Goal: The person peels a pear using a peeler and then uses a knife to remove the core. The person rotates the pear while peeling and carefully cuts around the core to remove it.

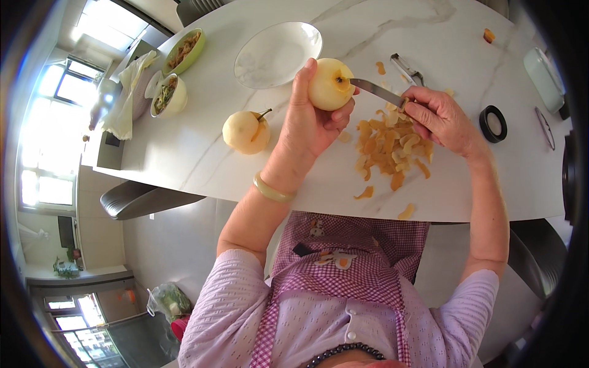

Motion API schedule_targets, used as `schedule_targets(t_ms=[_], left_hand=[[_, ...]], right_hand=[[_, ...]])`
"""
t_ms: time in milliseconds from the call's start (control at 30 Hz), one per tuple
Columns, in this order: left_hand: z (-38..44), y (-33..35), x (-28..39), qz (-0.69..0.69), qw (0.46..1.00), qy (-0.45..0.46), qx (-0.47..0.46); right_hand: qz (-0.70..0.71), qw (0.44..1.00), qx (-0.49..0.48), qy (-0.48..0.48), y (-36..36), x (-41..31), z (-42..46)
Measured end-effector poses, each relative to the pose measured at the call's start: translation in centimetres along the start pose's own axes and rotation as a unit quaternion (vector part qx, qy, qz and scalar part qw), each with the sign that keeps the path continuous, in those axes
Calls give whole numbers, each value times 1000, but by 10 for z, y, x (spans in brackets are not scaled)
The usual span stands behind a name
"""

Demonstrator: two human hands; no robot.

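Note:
My left hand (pixel 306 117) holds a peeled pear (pixel 329 92) up above the table, its dark end turned toward the blade. In my right hand (pixel 441 115) is a small knife (pixel 379 92), its tip touching or just at that dark spot; the handle is mostly covered by my fingers. Below the knife lies a heap of pear peelings (pixel 391 147). A second peeled pear (pixel 246 133) with its stem rests on the table left of my left wrist. Beyond the held pear stands a white plate (pixel 276 55) with nothing on it. A peeler (pixel 408 70) lies past the peelings.
On the marble-patterned table (pixel 207 152), a green bowl (pixel 186 50) and a white bowl (pixel 170 96) of food stand far left. At right are a black round lid (pixel 493 124), a pale green box (pixel 544 78) and a thin metal-like item (pixel 545 128). A brown scrap (pixel 489 36) lies far right.

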State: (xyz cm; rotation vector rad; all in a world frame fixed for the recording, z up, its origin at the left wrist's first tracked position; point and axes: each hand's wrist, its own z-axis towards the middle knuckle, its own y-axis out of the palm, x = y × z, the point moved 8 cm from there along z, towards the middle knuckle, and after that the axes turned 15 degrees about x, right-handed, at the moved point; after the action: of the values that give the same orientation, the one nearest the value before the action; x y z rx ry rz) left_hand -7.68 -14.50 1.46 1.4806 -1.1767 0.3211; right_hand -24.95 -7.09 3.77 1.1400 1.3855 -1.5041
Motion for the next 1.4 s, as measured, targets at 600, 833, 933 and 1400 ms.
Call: schedule_targets(t_ms=[600, 833, 933, 1400], left_hand=[[-11, 0, 18, 51, 973, 209, 86], [-3, 2, 12, 10, 995, 87, 48], [-3, 1, 12, -4, 995, 88, 52], [-7, -4, 14, 48, 984, 153, 82]], right_hand=[[145, 984, -30, 103, 40, 14, -8], [31, 999, 10, 8, 12, 6, 1], [36, 999, 5, 7, 12, 5, 1], [46, 999, 9, 4, 30, 6, -5]])
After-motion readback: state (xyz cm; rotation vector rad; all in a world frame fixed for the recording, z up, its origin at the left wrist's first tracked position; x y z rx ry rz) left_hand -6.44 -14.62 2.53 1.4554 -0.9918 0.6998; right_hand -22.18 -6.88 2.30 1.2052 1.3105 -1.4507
